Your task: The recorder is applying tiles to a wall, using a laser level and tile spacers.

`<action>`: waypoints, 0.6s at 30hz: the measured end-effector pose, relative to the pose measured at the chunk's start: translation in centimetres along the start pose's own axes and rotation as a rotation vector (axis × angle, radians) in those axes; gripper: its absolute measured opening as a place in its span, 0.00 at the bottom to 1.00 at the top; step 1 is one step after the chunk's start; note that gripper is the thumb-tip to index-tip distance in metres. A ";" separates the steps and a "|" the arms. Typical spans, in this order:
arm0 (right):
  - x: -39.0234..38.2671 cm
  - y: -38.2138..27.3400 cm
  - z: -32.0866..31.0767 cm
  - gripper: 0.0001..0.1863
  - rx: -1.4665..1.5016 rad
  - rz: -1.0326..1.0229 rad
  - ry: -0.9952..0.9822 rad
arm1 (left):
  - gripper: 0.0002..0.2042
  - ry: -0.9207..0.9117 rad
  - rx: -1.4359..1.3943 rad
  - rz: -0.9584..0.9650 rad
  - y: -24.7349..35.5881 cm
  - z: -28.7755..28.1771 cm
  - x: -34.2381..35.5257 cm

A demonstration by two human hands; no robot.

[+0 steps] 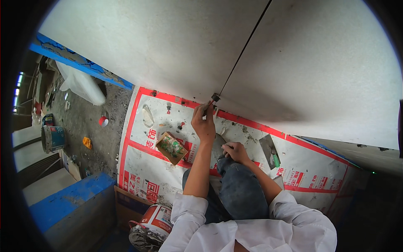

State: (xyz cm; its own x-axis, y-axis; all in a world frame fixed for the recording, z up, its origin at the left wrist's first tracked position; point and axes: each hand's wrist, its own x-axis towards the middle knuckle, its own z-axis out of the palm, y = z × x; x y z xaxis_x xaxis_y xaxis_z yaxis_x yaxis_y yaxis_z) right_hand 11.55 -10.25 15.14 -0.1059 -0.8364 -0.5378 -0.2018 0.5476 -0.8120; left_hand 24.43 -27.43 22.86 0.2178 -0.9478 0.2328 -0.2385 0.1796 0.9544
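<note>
My left hand (pixel 203 122) reaches up to the lower end of the dark seam between two large pale wall tiles (pixel 168 50). Its fingers pinch a small tile leveler (pixel 215 97) with a black cap and a reddish stem, set at the seam. Bent fingers close my right hand (pixel 237 152) beside my raised knee; whatever they hold, if anything, is hidden. Two similar levelers (pixel 168 108) lie on the printed protective sheet below the tiles. Left of my left forearm sits an open cardboard box (pixel 166 156) of small green and white pieces.
A flat trowel (pixel 268 150) with a green handle lies right of my right hand. At lower left stands a mortar-smeared bucket (pixel 156 218). Another bucket (pixel 53 139), a red tape roll (pixel 103 121) and a blue-topped ledge (pixel 75 195) are farther left. Debris dots the sheet (pixel 138 168).
</note>
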 end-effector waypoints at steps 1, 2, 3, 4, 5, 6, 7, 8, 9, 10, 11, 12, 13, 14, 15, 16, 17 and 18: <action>0.1 0.3 -0.4 0.20 0.004 0.000 0.004 | 0.05 -0.007 -0.001 -0.003 0.5 0.3 0.0; 0.3 -0.1 -0.4 0.20 0.005 -0.009 -0.003 | 0.05 0.004 0.014 0.025 0.7 0.2 0.1; 0.3 -0.5 -0.3 0.20 0.004 -0.013 -0.009 | 0.06 0.016 0.030 0.053 0.9 0.1 0.2; 0.3 -0.8 -0.3 0.19 -0.005 -0.015 -0.011 | 0.06 0.023 0.033 0.054 1.2 -0.2 0.0; 0.3 -1.1 -0.2 0.19 -0.010 -0.016 -0.012 | 0.05 -0.010 0.087 0.082 1.1 -0.3 -0.4; 0.4 -1.4 -0.1 0.19 -0.009 -0.018 -0.018 | 0.05 -0.041 0.142 0.110 1.0 -0.3 -0.8; 0.6 -1.8 -0.1 0.19 -0.026 -0.040 -0.023 | 0.06 -0.032 0.174 0.192 0.9 0.2 -0.8; 0.6 -1.8 -0.3 0.19 -0.048 -0.057 -0.022 | 0.06 -0.028 0.173 0.188 1.4 0.9 -1.0; 0.6 -1.4 -0.6 0.19 -0.055 -0.055 -0.020 | 0.06 0.004 0.237 0.205 2.1 1.6 -1.2; 0.5 -1.0 -0.9 0.19 -0.068 -0.066 -0.029 | 0.06 0.038 0.302 0.220 2.8 2.1 -1.3; 0.4 -1.2 -0.7 0.19 -0.080 -0.077 -0.044 | 0.06 0.061 0.271 0.149 2.8 2.1 -1.2; 0.3 -1.4 -0.5 0.19 -0.093 -0.076 -0.054 | 0.06 0.073 0.271 0.139 2.8 1.9 -1.1; 0.4 -1.6 -0.3 0.19 -0.093 -0.063 -0.041 | 0.07 0.045 0.292 0.080 2.7 1.7 -1.0; 0.3 -2.2 0.2 0.19 -0.096 -0.050 -0.044 | 0.08 0.028 0.320 0.014 2.6 1.3 -0.9; 0.1 -2.8 0.3 0.19 -0.123 -0.052 -0.083 | 0.08 0.067 0.332 -0.011 2.3 1.2 -1.1; -0.1 -3.4 0.5 0.19 -0.166 -0.061 -0.050 | 0.08 0.054 0.233 -0.103 2.1 1.3 -1.3; 0.3 -4.0 0.2 0.19 -0.212 -0.081 -0.010 | 0.09 0.048 0.122 -0.184 2.1 1.7 -1.2; 0.9 -3.7 -1.0 0.19 -0.250 -0.090 -0.029 | 0.09 0.085 0.107 -0.201 2.7 2.5 -1.1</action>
State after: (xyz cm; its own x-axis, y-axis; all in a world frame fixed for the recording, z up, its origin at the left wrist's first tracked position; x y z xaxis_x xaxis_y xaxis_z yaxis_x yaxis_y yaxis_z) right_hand 11.19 -13.09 17.88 -0.0493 -0.8784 -0.4754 -0.4440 0.4457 -0.7774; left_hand 21.19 -26.52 24.71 0.3491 -0.9352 0.0594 -0.2798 -0.0435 0.9591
